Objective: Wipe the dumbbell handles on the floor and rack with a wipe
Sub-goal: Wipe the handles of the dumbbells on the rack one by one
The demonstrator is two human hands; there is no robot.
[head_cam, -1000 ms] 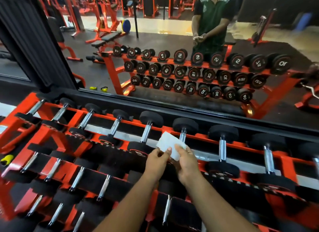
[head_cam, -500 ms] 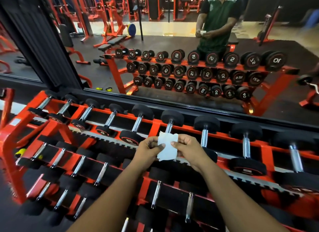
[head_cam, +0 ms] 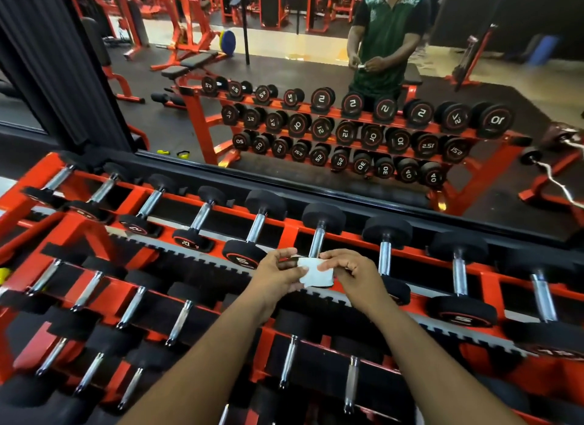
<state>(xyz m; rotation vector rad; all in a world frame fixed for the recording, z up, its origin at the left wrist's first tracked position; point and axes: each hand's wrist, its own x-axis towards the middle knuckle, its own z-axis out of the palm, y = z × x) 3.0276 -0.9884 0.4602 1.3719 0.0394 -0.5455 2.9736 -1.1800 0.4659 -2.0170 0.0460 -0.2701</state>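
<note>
White wipe (head_cam: 316, 274), one, pinched between left hand (head_cam: 278, 274), right hand (head_cam: 354, 274).

- The one camera sat on my head and looked forward and down over both my forearms.
- It was close on my left hand (head_cam: 278, 274) and right hand (head_cam: 354, 274), which met near the middle of the frame, a little below centre.
- Under and around my hands the orange rack (head_cam: 286, 233) filled the whole lower half, seen steeply from above.
- Beyond my hands the view faced a wall mirror (head_cam: 316, 108), taking up the upper half.
- The wide lens bent the rack's rails at the edges.
- There was no second view to share anything with.
</note>
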